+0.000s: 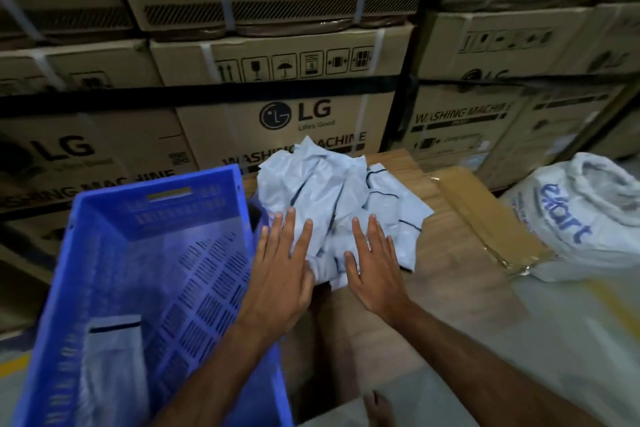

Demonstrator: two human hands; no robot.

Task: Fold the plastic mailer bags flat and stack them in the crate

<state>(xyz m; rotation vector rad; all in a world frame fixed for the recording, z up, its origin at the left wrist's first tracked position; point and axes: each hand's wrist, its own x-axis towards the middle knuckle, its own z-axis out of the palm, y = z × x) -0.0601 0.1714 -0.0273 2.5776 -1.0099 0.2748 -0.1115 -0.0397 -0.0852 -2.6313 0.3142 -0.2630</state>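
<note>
Two hands I see flat on the crumpled mailer bags (pixel 332 198): left hand (pixel 284 270) and right hand (pixel 374 267), fingers straight, pressing. The pile lies on a cardboard sheet (pixel 460 253), just right of the blue crate (pixel 156 246). Inside the crate lies one folded bag (pixel 110 367).

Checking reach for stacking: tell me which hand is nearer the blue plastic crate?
Left. The left hand lies on the crumpled mailer pile beside the blue plastic crate; the right hand presses farther right.

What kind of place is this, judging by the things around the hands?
Probably a warehouse: stacked washing machine cartons behind, a courier sack beside the work surface, and a blue crate.
</note>
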